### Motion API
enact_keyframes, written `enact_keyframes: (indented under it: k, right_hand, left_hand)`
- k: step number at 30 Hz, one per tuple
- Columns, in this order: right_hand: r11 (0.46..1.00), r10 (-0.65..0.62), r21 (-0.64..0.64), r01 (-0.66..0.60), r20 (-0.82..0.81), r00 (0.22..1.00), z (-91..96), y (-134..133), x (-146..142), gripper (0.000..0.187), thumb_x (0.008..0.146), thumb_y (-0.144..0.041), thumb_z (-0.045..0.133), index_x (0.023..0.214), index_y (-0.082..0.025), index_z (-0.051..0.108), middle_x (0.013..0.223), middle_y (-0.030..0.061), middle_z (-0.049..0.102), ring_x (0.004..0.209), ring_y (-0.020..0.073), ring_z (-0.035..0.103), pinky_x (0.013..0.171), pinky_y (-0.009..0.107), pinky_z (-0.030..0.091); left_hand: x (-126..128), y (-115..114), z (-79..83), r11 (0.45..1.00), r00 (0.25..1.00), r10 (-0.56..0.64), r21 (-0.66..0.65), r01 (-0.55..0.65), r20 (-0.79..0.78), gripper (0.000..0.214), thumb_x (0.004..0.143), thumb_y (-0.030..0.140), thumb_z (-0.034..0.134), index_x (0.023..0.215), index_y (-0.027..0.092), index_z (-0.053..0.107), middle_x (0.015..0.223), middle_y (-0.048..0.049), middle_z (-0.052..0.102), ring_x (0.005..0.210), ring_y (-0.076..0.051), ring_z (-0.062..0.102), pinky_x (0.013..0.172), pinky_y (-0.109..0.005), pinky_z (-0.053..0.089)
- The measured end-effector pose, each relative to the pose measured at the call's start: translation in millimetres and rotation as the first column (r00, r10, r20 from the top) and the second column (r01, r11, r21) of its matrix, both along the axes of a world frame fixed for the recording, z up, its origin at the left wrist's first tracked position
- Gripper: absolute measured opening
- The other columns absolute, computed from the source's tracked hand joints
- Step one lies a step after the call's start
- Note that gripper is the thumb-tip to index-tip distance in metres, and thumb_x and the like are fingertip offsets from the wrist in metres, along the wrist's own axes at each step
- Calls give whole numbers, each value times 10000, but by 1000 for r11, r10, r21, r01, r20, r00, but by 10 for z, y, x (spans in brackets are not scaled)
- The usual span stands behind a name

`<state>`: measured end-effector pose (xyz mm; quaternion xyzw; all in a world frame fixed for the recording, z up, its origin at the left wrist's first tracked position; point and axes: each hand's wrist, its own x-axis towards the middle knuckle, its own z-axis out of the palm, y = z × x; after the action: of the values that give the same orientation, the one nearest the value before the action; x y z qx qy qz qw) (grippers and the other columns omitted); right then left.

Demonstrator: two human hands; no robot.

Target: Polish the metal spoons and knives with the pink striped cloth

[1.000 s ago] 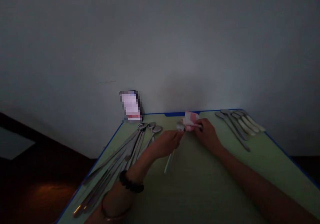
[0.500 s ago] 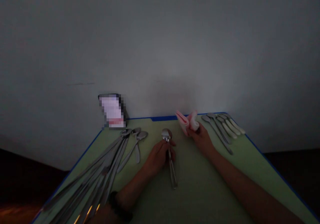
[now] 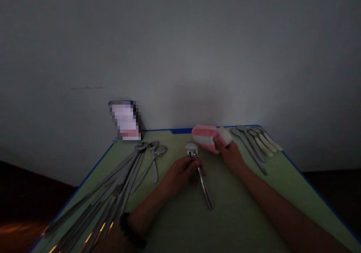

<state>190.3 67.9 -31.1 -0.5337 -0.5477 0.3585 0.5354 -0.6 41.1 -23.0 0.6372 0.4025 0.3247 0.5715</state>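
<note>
My left hand [image 3: 186, 172] pinches a shiny metal spoon [image 3: 203, 187] near its neck, above the middle of the table. The spoon's bowl points away from me and its handle slants toward me and to the right. The handle looks doubled, and I cannot tell whether a second piece lies along it. In my right hand [image 3: 229, 155] is a folded pink and white striped cloth [image 3: 205, 137], held just right of the spoon's bowl and apart from it. The fingers of that hand close round the cloth's right end.
A pile of long metal cutlery [image 3: 113, 187] covers the table's left side, with small spoons [image 3: 160, 150] at its far end. Spoons [image 3: 251, 151] and white-handled pieces [image 3: 265, 145] lie at the far right. A phone [image 3: 125, 121] leans on the wall [image 3: 180, 49]. The green table [image 3: 225, 219] has blue edges.
The cloth has turned and spread, showing its striped face, and moved left toward the spoon. In my left hand the spoon has tilted, its handle end swinging to the right.
</note>
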Motion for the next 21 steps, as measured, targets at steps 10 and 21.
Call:
enact_keyframes:
  k: [10,21]
  right_hand:
    - [997,10,68,-27,242,970,-53,-29,-62,207,689,-290,557,860,-174,539,786,26,609,687,161,535,626,275,403]
    - [997,33,74,-35,29,999,-40,-3,-16,296,705,-280,544,970,-152,574,892,57,634,813,202,563,746,336,429]
  left_hand:
    - [-3,-29,51,1000,999,-21,-18,21,-25,262,844,393,474,701,173,477,507,46,561,421,-104,536,434,-199,416]
    - [18,-57,12,996,985,5,-90,11,175,124,885,314,329,932,203,363,583,26,608,453,-130,559,421,-211,409]
